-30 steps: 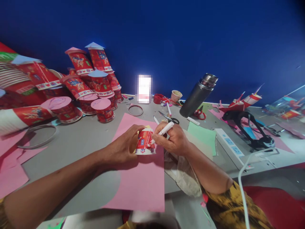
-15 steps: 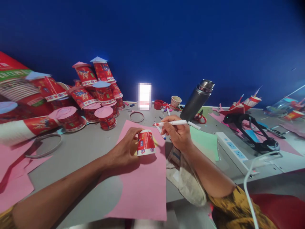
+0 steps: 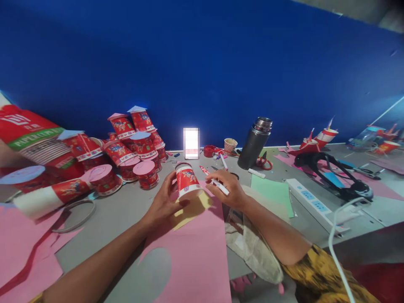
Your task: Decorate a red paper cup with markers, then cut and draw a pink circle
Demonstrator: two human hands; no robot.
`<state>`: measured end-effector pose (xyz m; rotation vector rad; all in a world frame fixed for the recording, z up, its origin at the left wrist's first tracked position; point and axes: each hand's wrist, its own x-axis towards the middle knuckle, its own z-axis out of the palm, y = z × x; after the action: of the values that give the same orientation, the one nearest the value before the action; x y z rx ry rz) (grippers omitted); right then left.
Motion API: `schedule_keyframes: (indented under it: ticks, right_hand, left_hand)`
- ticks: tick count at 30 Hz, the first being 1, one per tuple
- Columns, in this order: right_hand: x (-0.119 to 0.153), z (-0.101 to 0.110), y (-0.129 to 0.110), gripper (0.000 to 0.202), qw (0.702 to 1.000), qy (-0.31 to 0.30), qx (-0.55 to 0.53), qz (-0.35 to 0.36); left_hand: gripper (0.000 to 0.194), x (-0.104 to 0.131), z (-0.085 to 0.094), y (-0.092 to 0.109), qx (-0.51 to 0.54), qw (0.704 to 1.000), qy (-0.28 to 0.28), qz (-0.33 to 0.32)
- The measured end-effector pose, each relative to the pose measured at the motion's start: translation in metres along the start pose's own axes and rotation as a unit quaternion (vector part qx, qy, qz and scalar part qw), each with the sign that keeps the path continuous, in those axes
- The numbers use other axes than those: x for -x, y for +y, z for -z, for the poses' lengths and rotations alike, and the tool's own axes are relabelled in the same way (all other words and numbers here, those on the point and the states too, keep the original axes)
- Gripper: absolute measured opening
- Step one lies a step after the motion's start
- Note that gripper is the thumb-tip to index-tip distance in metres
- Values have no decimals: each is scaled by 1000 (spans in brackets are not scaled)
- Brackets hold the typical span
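Observation:
A red paper cup (image 3: 188,179) with a white printed rim is in my left hand (image 3: 164,198), fingers wrapped round its side. The cup is upside down and tilted, its wide rim toward me. To its right, my right hand (image 3: 229,189) grips a white marker (image 3: 219,186) with a red tip end, apart from the cup. Beneath both hands lie a yellow paper sheet (image 3: 194,209) and a pink paper sheet (image 3: 198,252) with a round hole cut in it.
Several red cups with paper cone tops (image 3: 142,145) stand stacked on the left. A dark thermos (image 3: 255,145), red-handled scissors (image 3: 264,163), a beige cloth (image 3: 255,248), green paper (image 3: 273,191) and a white power strip (image 3: 315,206) are on the right. A lit phone (image 3: 191,143) stands behind.
My left hand has turned the cup, so another printed side shows. The marker in my right hand has swung and lowered, moving a little away from the cup. The head view has tilted up.

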<state>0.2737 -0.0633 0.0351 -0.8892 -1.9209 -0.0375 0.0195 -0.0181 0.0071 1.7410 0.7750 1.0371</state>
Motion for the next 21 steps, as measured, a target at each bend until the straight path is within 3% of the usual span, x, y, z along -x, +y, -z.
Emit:
schedule_keyframes:
  ticks: [4,14,21]
  right_hand:
    - [3,-5,-2,11,1000,12,3,29]
    - [7,-12,-11,9,999,15,28,26]
    - [10,-13,8,17,996,17,60,-59]
  left_hand:
    - [104,-1,-2,-3,29,999,17,3]
    - [100,2,-4,-2,-16,1000,24,8]
    - [87,4,2,-1,-98,994,47,-1]
